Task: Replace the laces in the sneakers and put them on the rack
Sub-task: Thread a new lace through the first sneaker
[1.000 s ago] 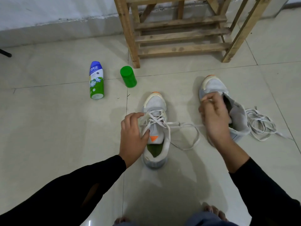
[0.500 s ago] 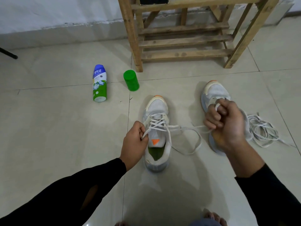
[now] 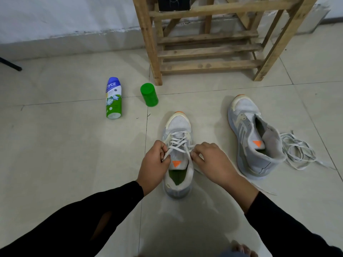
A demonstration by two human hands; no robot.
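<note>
You crouch over the near sneaker on the pale tiled floor, both hands at its tongue: your left hand is pinched shut on one end of the white lace, your right hand pinched on the other, at the top eyelets. This shoe looks nearly done, its flat woven lace crossed in neat rows over grey mesh, with only the last pull and a knot seemingly left. The second sneaker lies tipped toward its side just to your right, eyelets bare and collar gaping, an orange triangle on its tongue; a loose tangle of white lace lies touching its heel side. By that reckoning you are roughly halfway: one shoe still to thread, then both to go on the wooden rack, whose rough slatted shelves stand empty of shoes beyond, with a dark box higher up. A glossy spray can lies on its side to the left, its smooth green plastic cap just beside it.
</note>
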